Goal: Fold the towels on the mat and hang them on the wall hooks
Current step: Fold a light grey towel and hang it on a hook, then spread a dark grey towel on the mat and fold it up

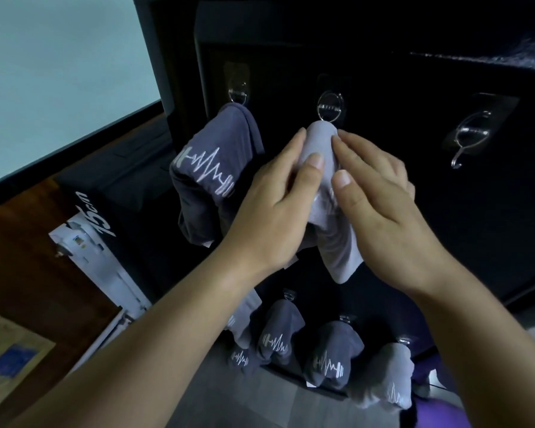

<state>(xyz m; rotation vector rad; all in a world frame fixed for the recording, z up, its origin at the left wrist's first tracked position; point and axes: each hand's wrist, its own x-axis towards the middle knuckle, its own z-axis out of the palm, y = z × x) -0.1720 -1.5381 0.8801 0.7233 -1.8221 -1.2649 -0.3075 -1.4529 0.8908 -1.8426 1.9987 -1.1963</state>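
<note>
The light grey towel [337,242] was folded into a narrow, soft bundle, rounded at the top and trailing to a loose corner at the bottom. Its top touched the underside of the middle hook [330,107], a metal ring on a clear plate stuck to the black wall panel [414,211]. Whether the cloth was already caught on the hook could not be told.

Both hands were clamped on it just below the middle hook. The left hand [272,211] pinched it with the thumb laid across the front and the fingers curled round the left side. The right hand [380,205] pressed its thumb on the front, its fingers wrapped over the towel's right side up near the top.

Left of the middle hook, the left hook [238,92] carried a dark grey towel [204,168], draped in folds and printed with a white dumbbell-and-pulse mark. To the right of the middle hook, well apart from the hands, stood the right hook [473,131], its metal curl plain against its clear plate.

Far below the middle hook ran a lower row of hooks [346,318], each with a towel: two dark ones [278,338] with the same white mark, and a pale one [383,378] at the right end.

Down and left of the middle hook sat a black block [105,193] marked "15cm".
</note>
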